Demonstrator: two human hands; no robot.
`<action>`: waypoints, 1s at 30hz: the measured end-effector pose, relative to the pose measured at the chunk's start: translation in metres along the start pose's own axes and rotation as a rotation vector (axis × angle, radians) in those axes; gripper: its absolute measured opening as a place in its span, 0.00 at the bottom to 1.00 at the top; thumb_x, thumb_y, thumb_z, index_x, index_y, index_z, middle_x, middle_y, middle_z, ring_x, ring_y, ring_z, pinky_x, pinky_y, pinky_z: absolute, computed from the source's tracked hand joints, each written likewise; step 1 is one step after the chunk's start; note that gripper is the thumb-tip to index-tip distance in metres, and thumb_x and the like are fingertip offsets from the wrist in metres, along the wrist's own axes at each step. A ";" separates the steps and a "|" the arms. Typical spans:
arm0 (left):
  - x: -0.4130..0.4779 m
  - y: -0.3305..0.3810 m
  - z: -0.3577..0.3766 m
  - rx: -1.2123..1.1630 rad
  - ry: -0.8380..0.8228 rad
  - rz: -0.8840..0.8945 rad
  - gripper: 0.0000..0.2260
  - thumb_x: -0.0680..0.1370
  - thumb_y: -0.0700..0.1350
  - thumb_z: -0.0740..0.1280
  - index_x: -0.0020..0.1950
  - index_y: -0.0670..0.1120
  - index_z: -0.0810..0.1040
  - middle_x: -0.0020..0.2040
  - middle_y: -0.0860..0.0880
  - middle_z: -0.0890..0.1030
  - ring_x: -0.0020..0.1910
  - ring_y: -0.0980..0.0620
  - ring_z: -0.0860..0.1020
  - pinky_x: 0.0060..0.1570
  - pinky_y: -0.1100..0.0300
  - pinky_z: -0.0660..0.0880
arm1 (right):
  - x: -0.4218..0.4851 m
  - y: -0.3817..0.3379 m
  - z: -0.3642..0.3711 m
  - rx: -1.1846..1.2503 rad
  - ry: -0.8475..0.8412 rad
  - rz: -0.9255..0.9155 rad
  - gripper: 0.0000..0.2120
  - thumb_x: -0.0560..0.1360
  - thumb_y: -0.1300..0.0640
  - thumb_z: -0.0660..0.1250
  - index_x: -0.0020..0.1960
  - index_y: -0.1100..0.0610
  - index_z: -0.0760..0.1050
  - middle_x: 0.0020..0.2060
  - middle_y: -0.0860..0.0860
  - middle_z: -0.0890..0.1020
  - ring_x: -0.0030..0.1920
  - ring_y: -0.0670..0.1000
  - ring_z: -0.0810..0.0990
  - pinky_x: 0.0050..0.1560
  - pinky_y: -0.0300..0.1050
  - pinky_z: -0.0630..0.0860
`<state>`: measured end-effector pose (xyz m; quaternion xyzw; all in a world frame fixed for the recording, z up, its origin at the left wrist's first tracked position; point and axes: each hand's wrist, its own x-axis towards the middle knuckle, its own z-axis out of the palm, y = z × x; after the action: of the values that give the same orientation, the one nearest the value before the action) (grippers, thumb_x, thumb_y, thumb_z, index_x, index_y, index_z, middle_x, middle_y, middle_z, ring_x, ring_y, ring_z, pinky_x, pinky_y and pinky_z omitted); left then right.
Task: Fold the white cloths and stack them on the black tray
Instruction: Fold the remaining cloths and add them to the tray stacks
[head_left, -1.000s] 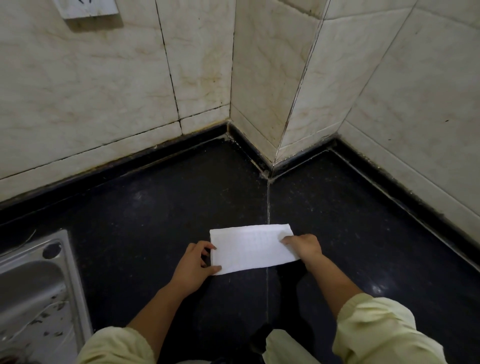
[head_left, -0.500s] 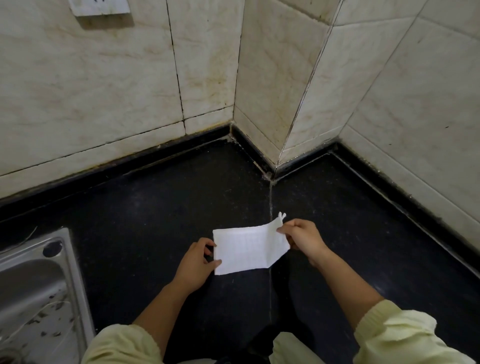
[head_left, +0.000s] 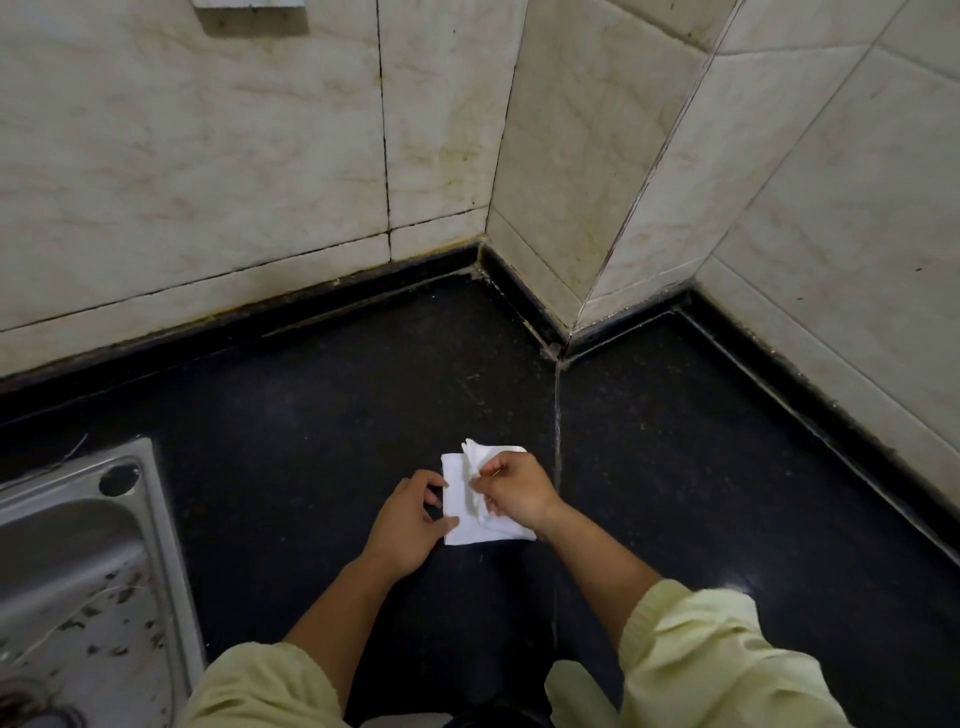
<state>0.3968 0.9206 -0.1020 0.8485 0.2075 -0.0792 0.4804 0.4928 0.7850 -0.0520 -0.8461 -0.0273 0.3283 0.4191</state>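
White cloth (head_left: 460, 499): one | left hand (head_left: 408, 525) pins | right hand (head_left: 514, 491) pinches flap

Cream tiled walls (head_left: 260, 156), black counter (head_left: 311, 415), steel sink (head_left: 78, 571).

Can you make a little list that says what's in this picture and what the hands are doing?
place: black counter in a tiled corner
cloth: white cloth lying on the counter, partly folded
left hand: left hand pins the cloth's left edge
right hand: right hand pinches the cloth's right end, brought over the left part
sink: metal sink at the left
tray: none in view
sleeves: pale yellow
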 end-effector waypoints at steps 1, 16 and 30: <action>0.000 0.000 0.000 -0.009 0.003 0.003 0.19 0.72 0.45 0.74 0.59 0.53 0.72 0.50 0.51 0.74 0.39 0.57 0.75 0.39 0.69 0.69 | 0.001 0.000 0.005 -0.007 0.003 0.010 0.10 0.74 0.64 0.68 0.35 0.56 0.75 0.32 0.50 0.78 0.31 0.45 0.76 0.36 0.37 0.74; 0.000 -0.001 -0.005 -0.045 0.002 0.006 0.14 0.75 0.39 0.68 0.60 0.49 0.75 0.49 0.52 0.74 0.41 0.57 0.74 0.42 0.71 0.69 | 0.004 0.003 0.030 -0.104 -0.056 -0.030 0.10 0.75 0.62 0.68 0.36 0.54 0.75 0.35 0.49 0.78 0.37 0.47 0.77 0.46 0.42 0.75; 0.009 0.026 -0.006 -0.422 0.130 -0.478 0.10 0.71 0.44 0.66 0.40 0.38 0.80 0.46 0.36 0.84 0.40 0.45 0.82 0.48 0.48 0.80 | 0.003 0.027 -0.049 0.146 0.140 0.206 0.02 0.74 0.63 0.66 0.45 0.60 0.78 0.39 0.55 0.82 0.35 0.49 0.79 0.33 0.40 0.75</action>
<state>0.4161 0.9160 -0.0814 0.6606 0.4431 -0.0906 0.5992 0.5173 0.7342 -0.0517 -0.8326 0.1131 0.3107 0.4444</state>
